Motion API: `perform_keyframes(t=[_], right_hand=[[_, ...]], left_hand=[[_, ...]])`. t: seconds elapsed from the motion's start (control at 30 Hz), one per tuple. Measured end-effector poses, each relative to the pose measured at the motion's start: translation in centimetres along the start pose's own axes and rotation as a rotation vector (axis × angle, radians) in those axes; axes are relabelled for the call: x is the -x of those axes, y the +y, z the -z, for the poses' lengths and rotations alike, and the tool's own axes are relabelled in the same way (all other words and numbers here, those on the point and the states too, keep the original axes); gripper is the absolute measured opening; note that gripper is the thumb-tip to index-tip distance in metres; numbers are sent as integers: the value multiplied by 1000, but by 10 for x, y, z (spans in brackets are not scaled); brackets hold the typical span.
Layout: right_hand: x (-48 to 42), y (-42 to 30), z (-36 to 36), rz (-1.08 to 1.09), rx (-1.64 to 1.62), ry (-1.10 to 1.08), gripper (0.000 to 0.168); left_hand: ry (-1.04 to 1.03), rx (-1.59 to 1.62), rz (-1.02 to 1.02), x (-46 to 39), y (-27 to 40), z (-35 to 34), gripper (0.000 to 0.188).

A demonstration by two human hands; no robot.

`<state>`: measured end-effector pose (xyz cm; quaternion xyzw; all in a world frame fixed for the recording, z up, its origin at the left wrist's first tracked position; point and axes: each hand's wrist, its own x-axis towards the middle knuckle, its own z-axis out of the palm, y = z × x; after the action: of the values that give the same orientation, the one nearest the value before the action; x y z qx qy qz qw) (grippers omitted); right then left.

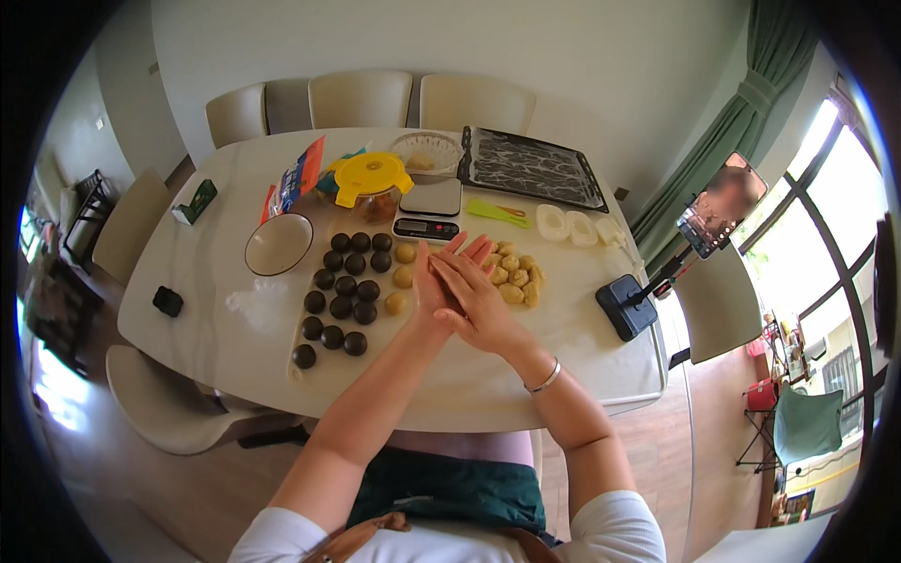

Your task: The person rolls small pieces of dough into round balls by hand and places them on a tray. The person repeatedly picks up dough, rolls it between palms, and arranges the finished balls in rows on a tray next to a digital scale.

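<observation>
My left hand [431, 292] is under my right hand [479, 299], palms laid together and fingers stretched away from me. Whatever may lie between the palms is hidden. Rows of dark brown balls [341, 307] sit on a pale mat left of my hands. A short column of smooth yellow balls [395, 303] stands between them and my left hand. Rougher yellow dough lumps [519, 278] are piled just right of my right hand. Beyond my fingertips is a digital kitchen scale [426, 229], its plate bare.
Behind are a yellow-lidded glass container [373, 179], a clear bowl [426, 153] and a black baking tray [531, 169]. A white bowl [279, 244] and plastic packet [299, 176] stand left. Right are a green spatula [498, 212], small plastic cups [552, 224] and a phone stand [626, 307].
</observation>
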<state>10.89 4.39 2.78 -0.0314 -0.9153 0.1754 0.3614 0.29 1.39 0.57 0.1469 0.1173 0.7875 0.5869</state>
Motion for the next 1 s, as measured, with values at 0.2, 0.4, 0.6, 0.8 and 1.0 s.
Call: perform_keyframes(t=[0.2, 0.4, 0.6, 0.8, 1.0], right_hand=[[-2, 1, -1, 33, -26, 15, 70], [-2, 0, -2, 26, -25, -4, 69], [-1, -1, -1, 31, -42, 9, 66], [-1, -4, -2, 46, -1, 76, 62], [-1, -18, 9, 172, -72, -1, 58]], left_hand=[[4, 44, 11, 4, 4, -8, 68], [-24, 51, 20, 2, 8, 0, 67], [46, 75, 11, 4, 3, -5, 65], [9, 95, -6, 7, 10, -11, 67], [-62, 85, -166, 5, 21, -5, 73]])
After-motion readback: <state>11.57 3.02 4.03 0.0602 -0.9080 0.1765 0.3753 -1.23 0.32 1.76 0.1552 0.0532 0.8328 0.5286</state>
